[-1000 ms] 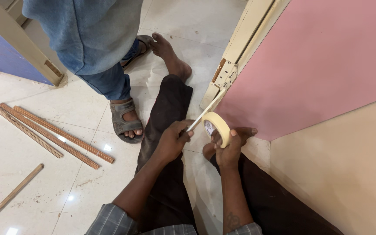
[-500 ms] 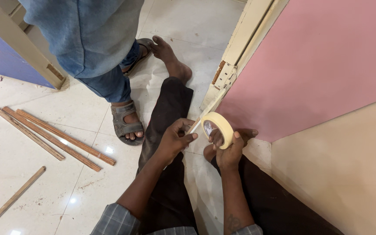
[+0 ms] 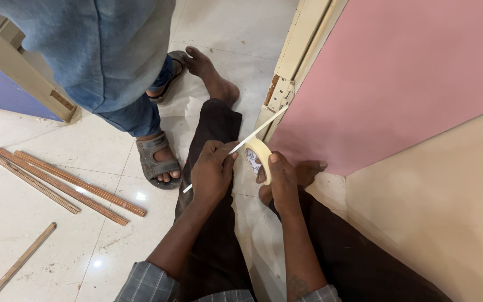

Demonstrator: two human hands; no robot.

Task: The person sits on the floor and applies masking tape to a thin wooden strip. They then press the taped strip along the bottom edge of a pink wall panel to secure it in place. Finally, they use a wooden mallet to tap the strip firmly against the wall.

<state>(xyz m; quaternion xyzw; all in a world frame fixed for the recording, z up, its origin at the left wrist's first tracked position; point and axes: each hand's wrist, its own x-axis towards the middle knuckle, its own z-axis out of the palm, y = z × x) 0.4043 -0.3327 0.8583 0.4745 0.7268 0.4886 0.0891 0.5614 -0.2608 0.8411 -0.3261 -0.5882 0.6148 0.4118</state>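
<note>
Just near the cream door frame (image 3: 300, 53), the right hand (image 3: 282, 182) fingers wrap the masking-tape roll (image 3: 259, 159) while the left hand (image 3: 212, 172) fingers pinch its pulled strip (image 3: 255, 133). The taut, narrow strip could twist, fold onto itself or tear — any uneven pull would probably do it.

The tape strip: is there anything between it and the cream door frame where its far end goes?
Nothing visible does. The tape strip runs free from the tape roll in the right hand up toward the door frame, near the hinge. The left hand pinches the strip's near end.
</note>
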